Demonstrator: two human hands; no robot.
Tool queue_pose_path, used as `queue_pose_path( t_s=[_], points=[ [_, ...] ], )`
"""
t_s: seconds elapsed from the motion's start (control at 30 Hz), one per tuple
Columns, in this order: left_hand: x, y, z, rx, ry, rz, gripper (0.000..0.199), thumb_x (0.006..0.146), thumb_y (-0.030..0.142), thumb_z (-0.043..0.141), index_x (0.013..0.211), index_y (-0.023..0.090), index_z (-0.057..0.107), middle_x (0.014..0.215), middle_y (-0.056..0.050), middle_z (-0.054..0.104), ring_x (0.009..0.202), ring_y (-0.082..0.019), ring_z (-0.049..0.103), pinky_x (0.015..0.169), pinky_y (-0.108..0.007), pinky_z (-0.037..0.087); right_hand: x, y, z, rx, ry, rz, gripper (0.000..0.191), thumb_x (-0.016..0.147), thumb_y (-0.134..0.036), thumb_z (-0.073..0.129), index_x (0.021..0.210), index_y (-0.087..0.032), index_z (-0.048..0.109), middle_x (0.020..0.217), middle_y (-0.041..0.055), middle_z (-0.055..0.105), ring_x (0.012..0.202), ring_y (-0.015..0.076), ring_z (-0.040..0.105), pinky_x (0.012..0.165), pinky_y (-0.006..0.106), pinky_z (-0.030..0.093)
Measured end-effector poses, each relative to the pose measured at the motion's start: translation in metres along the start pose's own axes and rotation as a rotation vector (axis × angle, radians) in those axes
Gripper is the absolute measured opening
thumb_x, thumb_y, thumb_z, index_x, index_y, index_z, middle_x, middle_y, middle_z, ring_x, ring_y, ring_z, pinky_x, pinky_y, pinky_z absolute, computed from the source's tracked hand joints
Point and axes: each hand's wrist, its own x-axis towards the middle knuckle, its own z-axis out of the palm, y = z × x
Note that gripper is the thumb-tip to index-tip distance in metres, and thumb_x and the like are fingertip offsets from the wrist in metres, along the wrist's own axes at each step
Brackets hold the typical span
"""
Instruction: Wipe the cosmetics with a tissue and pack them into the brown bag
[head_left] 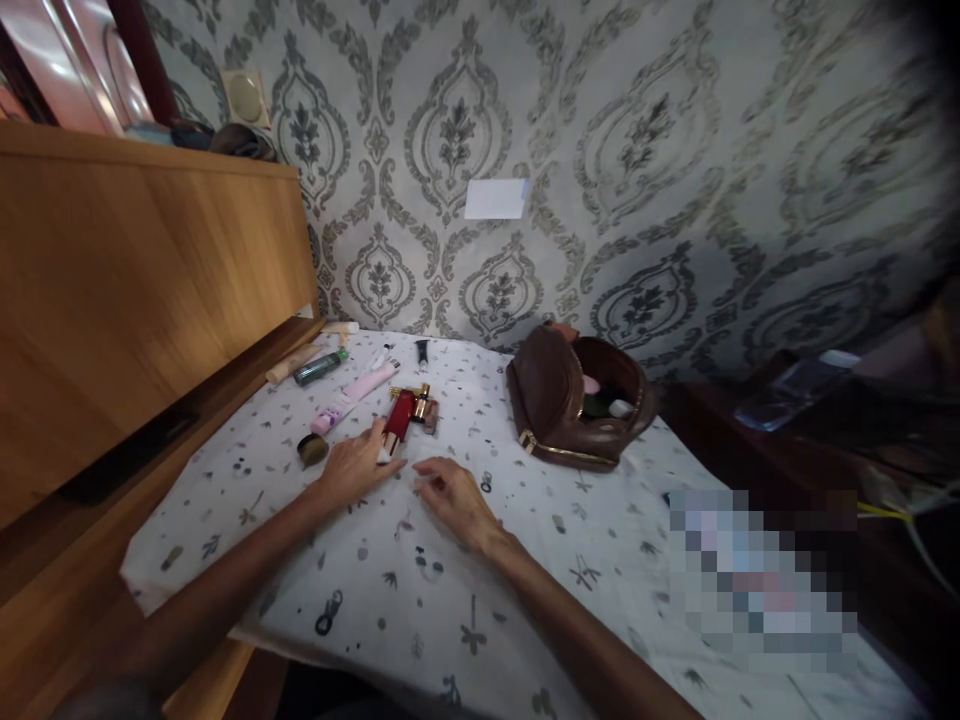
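My left hand point(351, 470) is at a red bottle point(400, 415) with a pale lower end, its fingers along one side and its thumb at the near end. Just to the right, my right hand point(459, 505) hovers low over the patterned cloth, fingers loosely curved and apart, with nothing in them. Beyond the red bottle lie a gold-and-black tube point(422, 402) and a small pinkish tube point(431, 417). A pink squeeze tube point(352, 398) and a round dark brush point(312, 449) are left of the left hand.
A brown zip bag point(551, 390) stands unzipped at the right, with items inside. A green bottle point(321, 367), a beige tube point(292, 363) and a small black tube point(422, 353) lie farther back. A wooden cabinet point(150, 300) borders the left; a patterned wall point(457, 130) rises behind.
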Motion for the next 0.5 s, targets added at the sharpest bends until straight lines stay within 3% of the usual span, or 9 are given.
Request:
queue_pose_path(
  t_s=[0.2, 0.37, 0.5],
  points=[
    [-0.001, 0.003, 0.004, -0.010, 0.016, -0.018, 0.043, 0.093, 0.032, 0.047, 0.133, 0.018, 0.038, 0.106, -0.009, 0.074, 0.096, -0.030, 0.072, 0.073, -0.034, 0.049, -0.002, 0.009, 0.021, 0.078, 0.044, 0.011, 0.031, 0.086, -0.022, 0.059, 0.116, -0.019, 0.066, 0.101, 0.0071, 0.071, 0.082, 0.0186, 0.062, 0.080, 0.034, 0.053],
    [-0.014, 0.020, 0.004, 0.015, -0.013, -0.031, 0.048, 0.091, 0.033, 0.049, 0.135, 0.019, 0.037, 0.095, -0.009, 0.076, 0.089, -0.032, 0.073, 0.072, -0.036, 0.050, -0.008, 0.011, 0.020, 0.180, 0.089, -0.002, 0.039, 0.098, -0.036, 0.047, 0.130, -0.019, 0.059, 0.118, 0.0118, 0.067, 0.104, 0.0221, 0.064, 0.093, 0.038, 0.052],
    [-0.034, 0.038, 0.007, -0.063, -0.071, 0.064, 0.043, 0.092, 0.039, 0.052, 0.129, 0.021, 0.042, 0.095, -0.007, 0.076, 0.087, -0.030, 0.074, 0.070, -0.035, 0.051, -0.009, 0.008, 0.016, 0.246, 0.116, 0.022, 0.044, 0.103, -0.044, 0.035, 0.127, -0.019, 0.062, 0.123, 0.0121, 0.067, 0.116, 0.0221, 0.062, 0.104, 0.039, 0.047]
  ],
)
